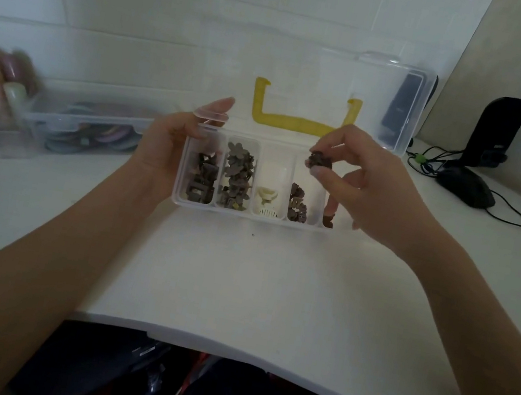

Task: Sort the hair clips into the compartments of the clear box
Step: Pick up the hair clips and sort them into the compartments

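My right hand (356, 179) pinches dark clip (320, 161) over clear box (178, 200) near desk's back edge; left hand (170, 146) grips box's left end (steadying). Risk: clip drops into wrong compartment.

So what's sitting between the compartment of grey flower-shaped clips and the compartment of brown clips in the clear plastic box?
In the head view, one compartment lies between the grey flower-shaped clips and the brown clips in the clear plastic box: it holds cream-white clips.

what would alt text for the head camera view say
A person's right hand pinches a dark hair clip above an open clear box on a white desk, while the left hand grips the box's left end. Its compartments hold dark and cream clips.
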`<state>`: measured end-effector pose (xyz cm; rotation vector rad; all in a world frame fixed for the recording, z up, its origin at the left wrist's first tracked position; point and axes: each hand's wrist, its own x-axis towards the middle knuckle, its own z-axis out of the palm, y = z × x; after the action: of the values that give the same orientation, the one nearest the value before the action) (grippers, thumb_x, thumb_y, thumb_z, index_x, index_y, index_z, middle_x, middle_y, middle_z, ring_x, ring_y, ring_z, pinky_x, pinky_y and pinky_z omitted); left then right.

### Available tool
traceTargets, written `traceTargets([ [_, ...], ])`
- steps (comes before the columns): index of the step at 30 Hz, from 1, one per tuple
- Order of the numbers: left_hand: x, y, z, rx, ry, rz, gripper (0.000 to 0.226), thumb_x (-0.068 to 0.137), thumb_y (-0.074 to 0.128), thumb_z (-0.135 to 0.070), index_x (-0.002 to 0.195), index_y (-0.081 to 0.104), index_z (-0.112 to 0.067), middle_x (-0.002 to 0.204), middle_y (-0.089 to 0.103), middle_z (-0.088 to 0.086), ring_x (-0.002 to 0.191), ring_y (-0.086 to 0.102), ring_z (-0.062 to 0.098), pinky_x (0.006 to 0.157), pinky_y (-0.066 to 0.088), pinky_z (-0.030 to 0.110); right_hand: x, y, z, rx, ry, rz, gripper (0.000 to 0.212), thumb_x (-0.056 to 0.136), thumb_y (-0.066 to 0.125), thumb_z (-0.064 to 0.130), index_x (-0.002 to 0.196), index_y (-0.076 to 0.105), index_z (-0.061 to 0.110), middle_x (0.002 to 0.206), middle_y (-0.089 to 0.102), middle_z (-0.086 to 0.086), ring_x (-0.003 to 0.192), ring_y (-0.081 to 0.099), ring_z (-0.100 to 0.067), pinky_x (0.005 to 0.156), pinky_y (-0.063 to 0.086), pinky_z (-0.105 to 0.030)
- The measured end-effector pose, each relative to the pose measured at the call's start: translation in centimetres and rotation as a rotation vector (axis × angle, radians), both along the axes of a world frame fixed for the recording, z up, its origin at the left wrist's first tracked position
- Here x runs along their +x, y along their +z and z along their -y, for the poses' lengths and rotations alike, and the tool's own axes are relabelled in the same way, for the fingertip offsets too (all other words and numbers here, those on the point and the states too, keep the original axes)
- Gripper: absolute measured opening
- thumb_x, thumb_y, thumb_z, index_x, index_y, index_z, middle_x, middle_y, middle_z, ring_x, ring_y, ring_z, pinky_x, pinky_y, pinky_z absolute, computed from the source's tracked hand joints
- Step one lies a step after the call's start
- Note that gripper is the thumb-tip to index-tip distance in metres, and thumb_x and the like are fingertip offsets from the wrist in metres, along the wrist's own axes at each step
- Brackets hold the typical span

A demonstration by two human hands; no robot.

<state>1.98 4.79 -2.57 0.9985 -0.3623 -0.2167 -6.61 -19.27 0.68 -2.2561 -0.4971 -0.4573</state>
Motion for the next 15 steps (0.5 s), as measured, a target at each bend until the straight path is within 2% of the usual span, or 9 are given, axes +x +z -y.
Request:
traceTargets([
  [3, -0.06, 0.0, 0.03, -0.005, -0.016, -0.006, 0.073, 0.025, 0.076, -0.021, 0.098, 0.075, -0.022, 0.098, 0.06, 0.003, 0.087, 0.053, 0.023, 0.079, 0.049, 0.034, 0.36, 0.04, 0.28, 0.036, -0.033, 0.03, 0.011, 0.088, 0.06, 0.021, 0.099, 0.058, 0.021, 0.093, 0.064, 0.007, 0.051, 0.064, -0.023, 0.037, 0.037, -0.012],
  [5, -0.08, 0.02, 0.1, -0.012, -0.022, -0.011, 0.073, 0.026, 0.076, -0.021, 0.098, 0.074, -0.022, 0.096, 0.06, 0.003, 0.086, 0.052, 0.023, 0.079, 0.048, 0.034, 0.57, 0.05, 0.45, 0.047, -0.051, 0.076, 0.011, 0.089, 0.059, 0.022, 0.1, 0.061, 0.024, 0.088, 0.062, 0.008, 0.049, 0.059, -0.027, 0.041, 0.039, -0.015],
  [8, -0.04, 0.0, 0.09, -0.023, 0.0, -0.026, 0.074, 0.023, 0.076, -0.021, 0.098, 0.075, -0.021, 0.095, 0.06, 0.001, 0.086, 0.048, 0.023, 0.079, 0.045, 0.033, 0.73, 0.1, 0.6, 0.099, -0.08, 0.161, 0.013, 0.091, 0.056, 0.021, 0.104, 0.058, 0.024, 0.078, 0.055, 0.009, 0.052, 0.049, -0.042, 0.046, 0.042, -0.033],
  [10, -0.11, 0.03, 0.0, -0.025, 0.006, -0.02, 0.073, 0.024, 0.075, -0.021, 0.097, 0.075, -0.021, 0.094, 0.062, 0.001, 0.085, 0.052, 0.022, 0.079, 0.048, 0.033, 0.75, 0.22, 0.76, 0.137, -0.099, 0.183, 0.009, 0.091, 0.056, 0.022, 0.1, 0.055, 0.024, 0.073, 0.054, 0.009, 0.051, 0.046, -0.044, 0.045, 0.042, -0.038],
  [13, -0.55, 0.29, -0.17, -0.05, 0.032, -0.023, 0.061, 0.032, 0.065, -0.017, 0.092, 0.077, -0.019, 0.088, 0.07, 0.001, 0.082, 0.066, 0.022, 0.07, 0.056, 0.032, 0.72, 0.34, 0.89, 0.155, -0.117, 0.211, 0.001, 0.09, 0.057, 0.023, 0.091, 0.057, 0.023, 0.072, 0.055, 0.007, 0.05, 0.045, -0.039, 0.044, 0.039, -0.035],
  [15, -0.96, 0.49, -0.31, -0.081, 0.051, -0.014, 0.055, 0.033, 0.06, -0.016, 0.085, 0.078, -0.017, 0.077, 0.072, -0.001, 0.071, 0.07, 0.019, 0.061, 0.056, 0.029, 0.73, 0.29, 0.99, 0.14, -0.147, 0.25, 0.004, 0.09, 0.057, 0.023, 0.088, 0.06, 0.022, 0.073, 0.059, 0.004, 0.046, 0.041, -0.023, 0.047, 0.037, -0.028],
])
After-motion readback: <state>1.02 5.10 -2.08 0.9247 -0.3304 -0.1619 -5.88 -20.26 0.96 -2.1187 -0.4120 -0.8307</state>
